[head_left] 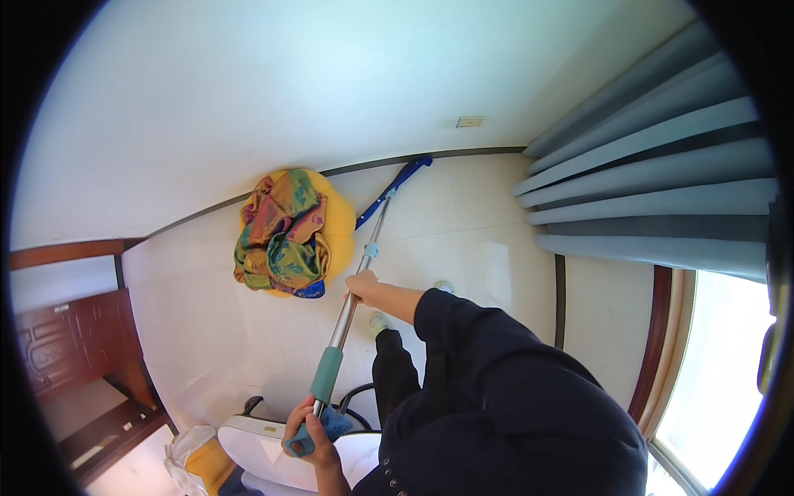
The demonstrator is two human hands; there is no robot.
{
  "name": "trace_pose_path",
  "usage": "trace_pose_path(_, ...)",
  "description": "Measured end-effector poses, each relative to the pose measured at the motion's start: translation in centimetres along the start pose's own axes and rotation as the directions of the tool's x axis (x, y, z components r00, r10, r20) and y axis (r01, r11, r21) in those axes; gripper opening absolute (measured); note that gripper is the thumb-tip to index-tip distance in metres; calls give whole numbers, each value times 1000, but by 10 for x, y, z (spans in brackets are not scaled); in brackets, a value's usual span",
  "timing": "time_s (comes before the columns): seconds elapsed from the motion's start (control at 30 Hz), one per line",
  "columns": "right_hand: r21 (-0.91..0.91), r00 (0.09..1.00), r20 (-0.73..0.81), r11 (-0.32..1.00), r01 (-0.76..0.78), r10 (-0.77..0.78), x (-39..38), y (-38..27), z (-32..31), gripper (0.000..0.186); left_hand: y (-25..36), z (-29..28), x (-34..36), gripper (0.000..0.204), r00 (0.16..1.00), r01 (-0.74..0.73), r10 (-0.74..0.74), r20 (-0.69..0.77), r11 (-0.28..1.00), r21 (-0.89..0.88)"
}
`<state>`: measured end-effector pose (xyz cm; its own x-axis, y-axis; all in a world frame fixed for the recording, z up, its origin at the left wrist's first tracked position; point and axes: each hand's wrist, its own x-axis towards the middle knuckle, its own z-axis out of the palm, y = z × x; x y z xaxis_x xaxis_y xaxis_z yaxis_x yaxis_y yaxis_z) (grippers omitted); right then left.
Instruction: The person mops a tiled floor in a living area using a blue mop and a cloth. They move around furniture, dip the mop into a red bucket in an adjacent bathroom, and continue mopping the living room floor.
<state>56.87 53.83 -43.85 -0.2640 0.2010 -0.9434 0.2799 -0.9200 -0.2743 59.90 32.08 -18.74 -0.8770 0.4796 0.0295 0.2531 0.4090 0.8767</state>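
Note:
My right hand [361, 285] grips the middle of a silver telescopic mop pole [340, 326]. Lower in the view, my left hand [308, 428] is wrapped round the pole's handle end, by its teal grip [326, 374] and a blue piece whose form is hard to make out. The long blue mop head [408, 172] lies flat on the tiled floor, its far end against the skirting of the wall. Left of it sits a round yellow cushion or pouf [337, 236] with a heap of multicoloured patterned fabric [281, 231] on top.
Grey curtains [645, 186] hang at the right beside a bright window or door [707, 372]. Dark wooden furniture [74, 339] stands at the left. A white round-edged surface [252, 442] and a yellow item [207, 463] are behind my left hand. My feet stand on pale tiles [455, 248].

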Motion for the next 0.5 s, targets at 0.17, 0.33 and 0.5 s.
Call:
trace_pose_path(0.17,22,1000,24,1000,-10,9,10,-19,-29,28,7,45,12,11,990,-136,136,39,991,-14)
trace_pose_path(0.33,66,999,-19,997,-34,35,19,-39,-72,29,14,75,17,10,985,-120,125,120,992,-49)
trace_pose_path(0.5,248,989,-147,969,22,15,51,-64,-150,30,22,135,18,9,957,193,-156,246,972,-132)
